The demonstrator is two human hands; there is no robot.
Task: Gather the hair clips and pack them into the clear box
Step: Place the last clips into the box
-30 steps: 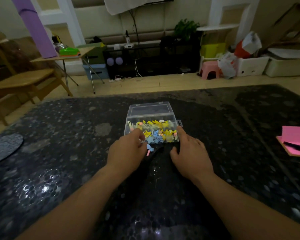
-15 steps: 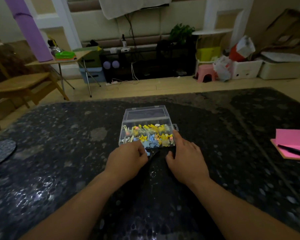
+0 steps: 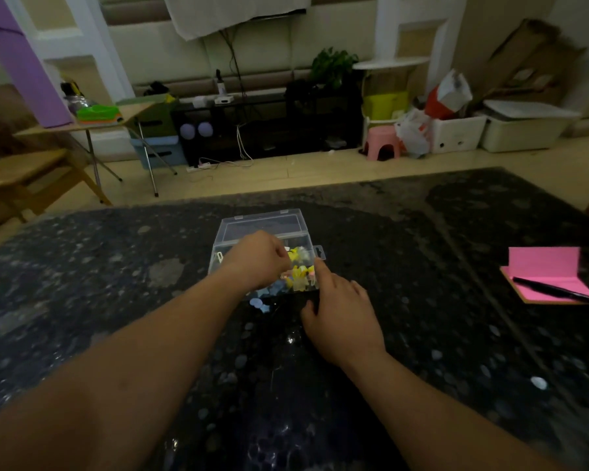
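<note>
**Operator:** Where do the hands stand?

**Spotter:** Nearest you, your right hand [image 3: 342,314] lies apart and relaxed on the dark surface [image 3: 422,300]. Its thumb is down and its index finger [image 3: 320,271] is straight against the near right corner of the clear box [image 3: 218,249]. Just in front of the box, one blue hair clip [image 3: 256,303] lies loose on the surface. Your left hand [image 3: 257,260] hangs over the open box with its fingers curled under. I cannot tell whether they pinch a clip or nothing.

**Operator:** And the rest of the clips?

**Spotter:** The other hair clips [image 3: 298,268], mostly yellow, are heaped inside the box, and its lid [image 3: 264,226] stands open behind them. Off to your right, well apart, a pen [image 3: 555,291] lies on a pink notepad [image 3: 543,266].

**Operator:** How will they handle?

**Spotter:** I'd judge the clips tiny, light and stiff. On this glossy surface they will likely slide, so pinch the blue one by its edges with your fingertips. The box looks thin, light and easy to push away. Keep that right finger braced on its corner.

**Operator:** What changed?

**Spotter:** A second ago your left hand was low at the box's near edge, among the loose clips. Now it has risen over the opening. Your right hand has kept to the same corner.
</note>
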